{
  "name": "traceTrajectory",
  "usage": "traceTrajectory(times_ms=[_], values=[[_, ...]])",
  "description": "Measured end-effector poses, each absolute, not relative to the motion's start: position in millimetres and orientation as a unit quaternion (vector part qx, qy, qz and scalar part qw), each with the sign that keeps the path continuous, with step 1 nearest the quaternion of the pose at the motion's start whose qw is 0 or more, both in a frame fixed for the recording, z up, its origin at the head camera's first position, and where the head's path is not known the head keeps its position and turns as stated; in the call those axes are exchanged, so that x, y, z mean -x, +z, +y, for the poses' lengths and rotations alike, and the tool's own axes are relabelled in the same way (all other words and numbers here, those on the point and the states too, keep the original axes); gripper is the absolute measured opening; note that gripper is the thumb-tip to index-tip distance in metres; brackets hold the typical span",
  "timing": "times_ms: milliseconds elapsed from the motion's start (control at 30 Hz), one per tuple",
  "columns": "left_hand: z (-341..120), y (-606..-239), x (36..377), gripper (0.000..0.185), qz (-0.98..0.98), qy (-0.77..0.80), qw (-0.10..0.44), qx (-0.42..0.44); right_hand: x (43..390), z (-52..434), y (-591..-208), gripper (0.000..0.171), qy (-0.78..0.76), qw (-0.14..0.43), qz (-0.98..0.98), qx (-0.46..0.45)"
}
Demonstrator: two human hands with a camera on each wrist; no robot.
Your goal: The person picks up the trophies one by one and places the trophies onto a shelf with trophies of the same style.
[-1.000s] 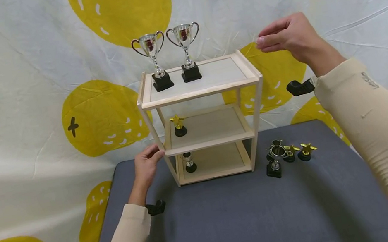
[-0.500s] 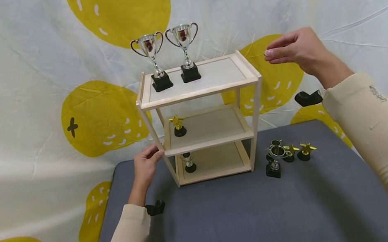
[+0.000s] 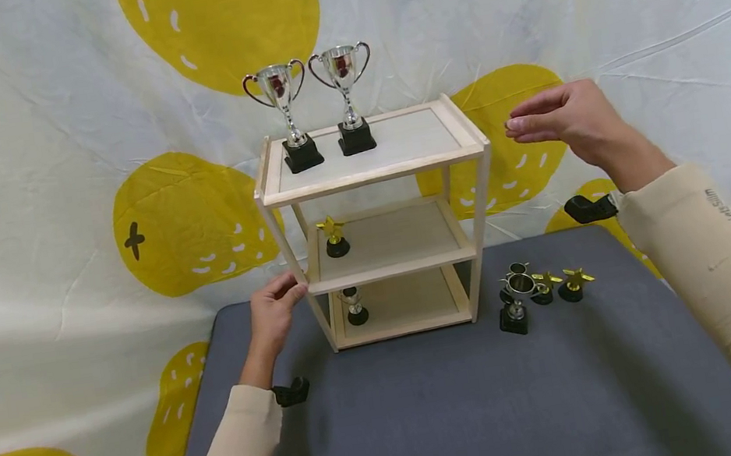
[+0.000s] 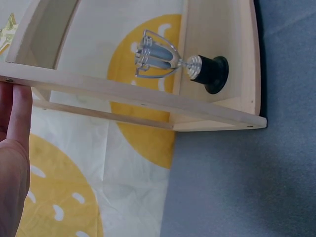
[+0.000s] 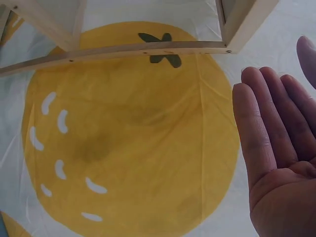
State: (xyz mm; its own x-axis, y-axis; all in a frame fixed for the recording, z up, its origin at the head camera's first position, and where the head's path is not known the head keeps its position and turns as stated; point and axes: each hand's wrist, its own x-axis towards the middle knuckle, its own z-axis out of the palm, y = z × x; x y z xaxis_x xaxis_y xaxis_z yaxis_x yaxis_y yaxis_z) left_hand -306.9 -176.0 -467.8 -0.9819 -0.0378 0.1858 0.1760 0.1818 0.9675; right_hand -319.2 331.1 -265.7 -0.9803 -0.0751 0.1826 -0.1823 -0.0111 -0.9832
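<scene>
Your right hand has dropped from above the top shelf to hang in the air beside the rack's upper right corner, fingers straight and together, holding nothing; your left hand has not shifted and grips the front left post of the wooden three-tier shelf rack at the middle shelf. You work at a grey padded tabletop set before a white cloth backdrop with big yellow blotches. That rack stands upright at the far middle of the tabletop, its long axis vertical and its open front facing you. Two silver cup trophies stand upright on the left of the top shelf, a gold star trophy on the middle shelf, a small silver cup on the bottom one. More small trophies cluster on the tabletop just right of the rack.
</scene>
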Motion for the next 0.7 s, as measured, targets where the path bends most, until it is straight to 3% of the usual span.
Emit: traceTrajectory(times_ms=[700], values=[[-175, -469, 307, 0.035, -0.763, -0.639, 0.083, 0.044, 297, 350, -323, 0.015, 0.676, 0.032, -0.734, -0.067]])
